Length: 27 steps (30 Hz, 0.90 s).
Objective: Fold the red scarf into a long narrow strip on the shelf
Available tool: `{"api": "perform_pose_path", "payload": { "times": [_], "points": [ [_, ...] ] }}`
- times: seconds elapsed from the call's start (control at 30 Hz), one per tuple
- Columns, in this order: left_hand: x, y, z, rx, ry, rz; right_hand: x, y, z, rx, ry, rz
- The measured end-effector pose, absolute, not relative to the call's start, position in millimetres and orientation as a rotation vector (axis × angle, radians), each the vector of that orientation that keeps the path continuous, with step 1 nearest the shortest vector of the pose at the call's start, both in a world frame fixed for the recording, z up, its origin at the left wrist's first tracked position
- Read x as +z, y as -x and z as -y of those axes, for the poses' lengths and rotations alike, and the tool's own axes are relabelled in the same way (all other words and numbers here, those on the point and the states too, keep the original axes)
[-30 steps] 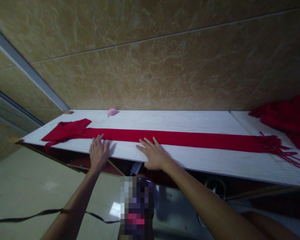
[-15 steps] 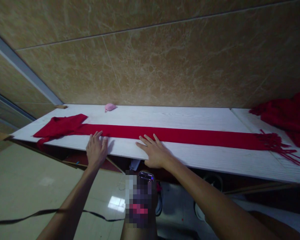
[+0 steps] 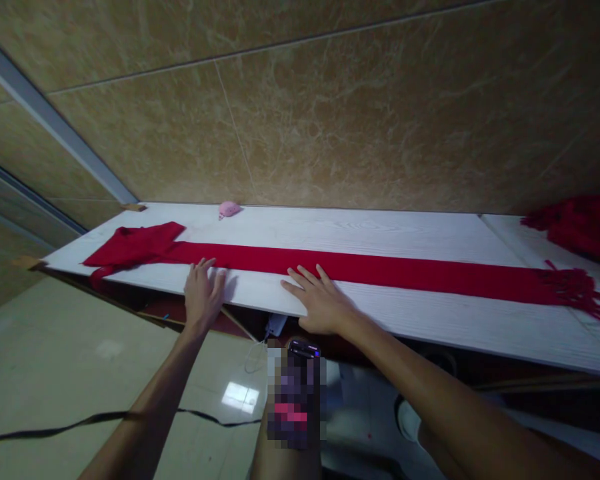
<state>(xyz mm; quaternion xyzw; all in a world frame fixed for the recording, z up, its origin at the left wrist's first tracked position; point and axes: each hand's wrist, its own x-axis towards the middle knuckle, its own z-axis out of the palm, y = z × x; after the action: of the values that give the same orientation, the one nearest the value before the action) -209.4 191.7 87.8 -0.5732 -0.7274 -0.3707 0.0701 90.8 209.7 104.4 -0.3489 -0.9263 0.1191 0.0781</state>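
Note:
A long red scarf (image 3: 380, 270) lies stretched along a white wooden tabletop (image 3: 420, 320). Its left end is bunched and folded (image 3: 133, 245); its fringed right end (image 3: 575, 290) lies at the far right. My left hand (image 3: 203, 293) rests flat near the table's front edge, fingers spread, fingertips at the scarf's near edge. My right hand (image 3: 323, 300) also lies flat and open, fingertips touching the scarf's near edge. Neither hand grips anything.
A small pink object (image 3: 229, 209) sits at the back of the table by the tiled wall. A heap of more red fabric (image 3: 580, 227) lies at the far right. A black cord (image 3: 80, 423) runs across the tiled floor below.
Both hands stay flat at the scarf's near edge. The view has shifted slightly, so the table sits a little higher and further right in the picture.

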Motion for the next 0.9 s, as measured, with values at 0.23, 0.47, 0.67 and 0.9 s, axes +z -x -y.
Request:
{"api": "perform_pose_path", "payload": {
  "times": [0.23,0.47,0.67,0.9],
  "points": [
    [68.4,170.2,-110.2,-1.554,1.657,1.934,101.2,-91.2,-208.3,0.317,1.03,2.807],
    [127.3,186.7,-197.7,-1.766,1.538,2.018,125.1,-125.1,-212.9,0.293,0.997,2.661],
    [118.5,200.5,-239.7,-1.218,2.28,1.933,112.2,-290.0,-232.3,-0.045,1.444,2.388],
    [48.8,213.2,-135.5,-1.646,2.117,1.998,52.6,-422.4,-224.6,-0.313,1.933,2.033]
  ]
}}
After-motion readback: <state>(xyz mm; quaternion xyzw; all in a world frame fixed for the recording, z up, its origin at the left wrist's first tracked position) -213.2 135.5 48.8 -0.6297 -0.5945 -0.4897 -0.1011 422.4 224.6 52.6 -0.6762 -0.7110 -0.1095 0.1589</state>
